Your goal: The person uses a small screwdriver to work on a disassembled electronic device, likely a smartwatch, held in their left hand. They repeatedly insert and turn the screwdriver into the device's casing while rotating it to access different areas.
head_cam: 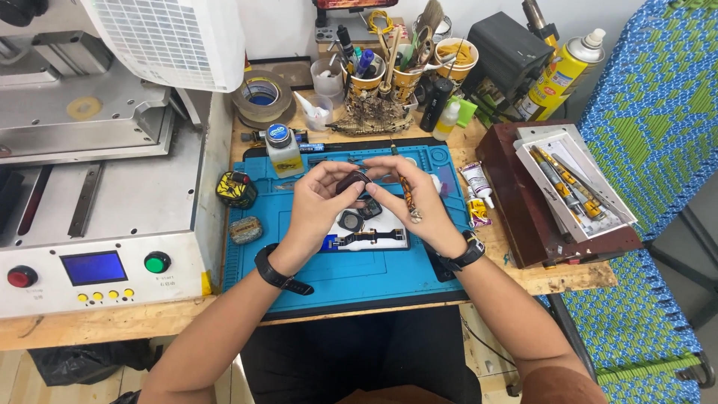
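We look down from our own head at a blue work mat (pixel 336 277) on a wooden bench, and we place everything else by that mat. Above its middle, our left hand (pixel 314 206) pinches a small dark device (pixel 351 182), raised clear of the mat so that we can work on it at eye level; the fingers are closed on its left edge. Our right hand (pixel 419 206) meets it from the other side, fingertips touching the device while the same hand grips a thin patterned tool (pixel 406 191), angled with its tip toward the device, seemingly kept ready for fine work. On the mat just below our hands lie small round parts (pixel 351 220) and a dark strap-like piece (pixel 370 239) on a white card, kept within easy reach. At the mat's upper left corner stands a small bottle with a blue cap (pixel 283 150). Behind the mat, cups of brushes and tools (pixel 389 63) crowd the bench. Left of the mat sits a grey machine with red and green buttons (pixel 97 269); right of it, an open box of tubes (pixel 568 183).
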